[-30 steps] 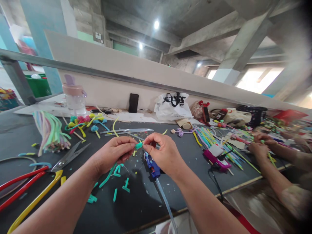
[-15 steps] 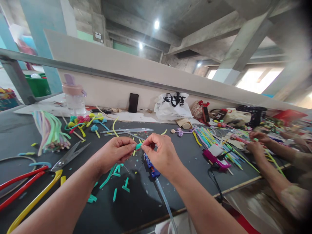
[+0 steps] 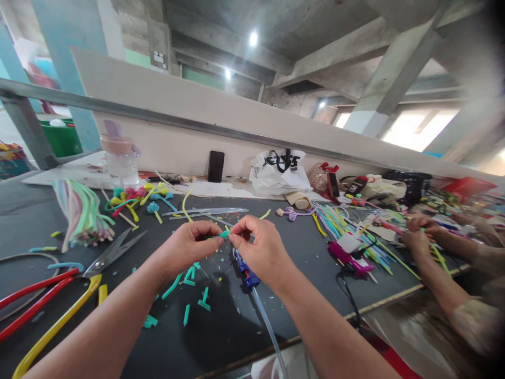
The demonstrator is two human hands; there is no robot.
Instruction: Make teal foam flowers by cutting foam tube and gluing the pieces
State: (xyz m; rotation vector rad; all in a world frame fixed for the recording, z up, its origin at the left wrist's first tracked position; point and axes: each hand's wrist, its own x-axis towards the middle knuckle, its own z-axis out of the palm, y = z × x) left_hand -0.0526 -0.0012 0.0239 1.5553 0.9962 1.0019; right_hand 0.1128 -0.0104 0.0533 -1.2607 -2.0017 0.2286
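Observation:
My left hand (image 3: pixel 197 243) and my right hand (image 3: pixel 258 242) meet above the dark table, both closed in a pinch. Between their fingertips is a small green piece of pipe cleaner (image 3: pixel 224 235), mostly covered by the fingers. A blue glue gun (image 3: pixel 248 275) lies under my right hand, with a long clear glue stick (image 3: pixel 269 325) sticking out of its back toward me. Several cut green pipe cleaner pieces (image 3: pixel 204 300) are scattered below my left hand. Large scissors (image 3: pixel 108 255) with red and yellow handles rest, blades apart, beside my left forearm.
Pastel pipe cleaners (image 3: pixel 83 213) lie bundled at the left, near a water bottle (image 3: pixel 120 163). A phone (image 3: pixel 216 166) leans on the back board beside a white bag (image 3: pixel 280 172). At right, a co-worker's hands (image 3: pixel 418 234) work near a magenta glue gun (image 3: pixel 351 260).
My left fingers have shifted slightly right, closer to my right fingertips, and now cover more of the green piece. The co-worker's hands have come closer together.

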